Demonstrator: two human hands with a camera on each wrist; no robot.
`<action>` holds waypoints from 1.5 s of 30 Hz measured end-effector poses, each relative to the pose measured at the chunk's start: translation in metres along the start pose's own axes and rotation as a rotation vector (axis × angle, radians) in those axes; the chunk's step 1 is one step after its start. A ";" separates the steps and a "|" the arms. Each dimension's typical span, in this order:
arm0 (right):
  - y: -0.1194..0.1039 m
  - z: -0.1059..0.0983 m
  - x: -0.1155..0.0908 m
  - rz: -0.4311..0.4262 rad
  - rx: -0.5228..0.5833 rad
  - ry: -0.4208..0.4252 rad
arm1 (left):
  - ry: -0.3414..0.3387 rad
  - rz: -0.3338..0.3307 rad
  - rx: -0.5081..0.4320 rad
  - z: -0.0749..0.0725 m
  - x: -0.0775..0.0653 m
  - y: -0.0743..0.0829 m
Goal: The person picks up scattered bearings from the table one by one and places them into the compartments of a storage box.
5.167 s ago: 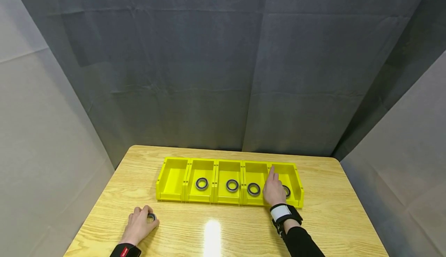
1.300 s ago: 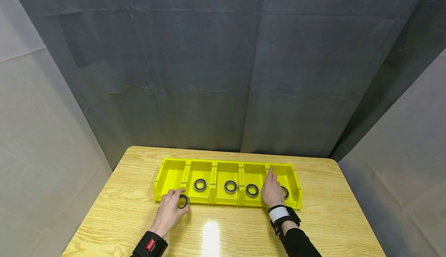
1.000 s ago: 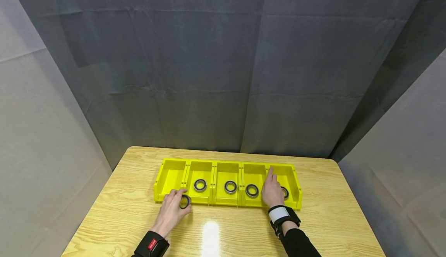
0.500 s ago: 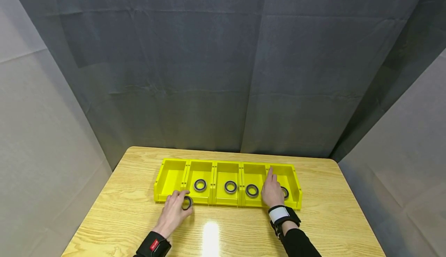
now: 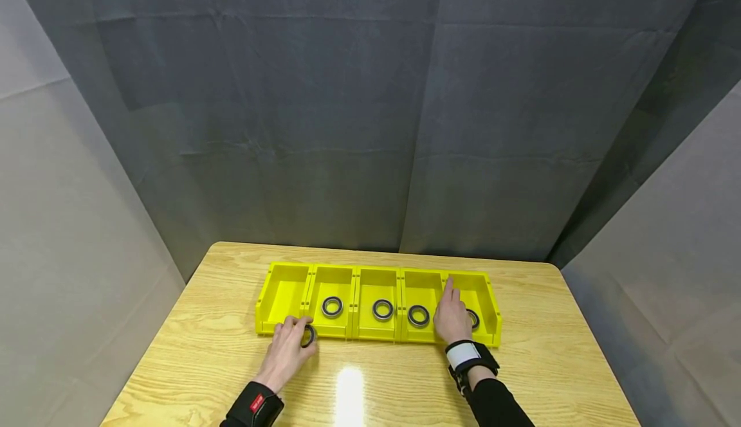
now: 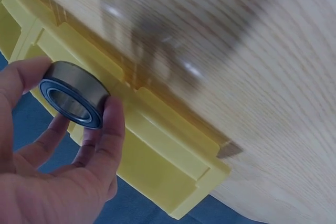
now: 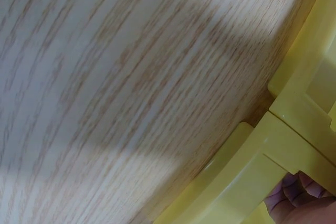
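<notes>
My left hand [image 5: 285, 353] pinches a ball bearing [image 6: 79, 80] between thumb and fingertips. The bearing has a steel outer ring and a dark seal, and is held tilted at the front edge of a row of yellow bins [image 5: 376, 335], near the first divider from the left. My right hand [image 5: 453, 319] lies over the divider between the two rightmost bins, index finger stretched along it; I cannot tell whether it grips the divider. Single bearings lie in the second bin [image 5: 332, 314], third bin [image 5: 383, 285] and fourth bin [image 5: 422, 285]; the rightmost bearing [image 5: 476, 319] is partly behind my right hand.
The leftmost bin [image 5: 287, 292] shows a bare yellow floor. The bins stand on a light wooden table [image 5: 191, 363] with a grey curtain [image 5: 324, 125] behind it. Pale panels [image 5: 81, 234] flank both sides.
My left hand has carried the bearing from the table's front left forward and right to the bins. Over the last half second it shifts slightly left. The right hand stays in place.
</notes>
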State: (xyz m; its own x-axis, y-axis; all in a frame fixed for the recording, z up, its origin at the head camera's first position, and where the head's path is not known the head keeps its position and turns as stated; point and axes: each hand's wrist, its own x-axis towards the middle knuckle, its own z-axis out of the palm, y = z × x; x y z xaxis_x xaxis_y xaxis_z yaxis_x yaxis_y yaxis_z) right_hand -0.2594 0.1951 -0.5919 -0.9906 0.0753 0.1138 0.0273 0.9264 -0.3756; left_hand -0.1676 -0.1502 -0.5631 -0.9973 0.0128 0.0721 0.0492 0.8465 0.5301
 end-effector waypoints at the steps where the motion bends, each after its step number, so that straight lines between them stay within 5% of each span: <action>1: 0.000 0.000 0.000 0.001 0.000 -0.003 | 0.003 0.002 0.002 0.000 0.000 -0.001; 21: -0.003 -0.004 -0.001 0.007 0.006 -0.034 | -0.051 0.010 -0.020 0.001 -0.005 -0.003; 45: -0.001 -0.002 0.000 -0.001 0.021 -0.018 | 0.012 0.080 0.004 0.004 -0.006 -0.006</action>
State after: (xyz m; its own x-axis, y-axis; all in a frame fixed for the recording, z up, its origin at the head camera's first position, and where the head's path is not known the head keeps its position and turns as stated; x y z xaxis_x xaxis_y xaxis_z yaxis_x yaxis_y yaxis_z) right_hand -0.2591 0.1946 -0.5900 -0.9929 0.0679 0.0972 0.0242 0.9186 -0.3944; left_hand -0.1625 -0.1532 -0.5704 -0.9894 0.0745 0.1244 0.1289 0.8449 0.5191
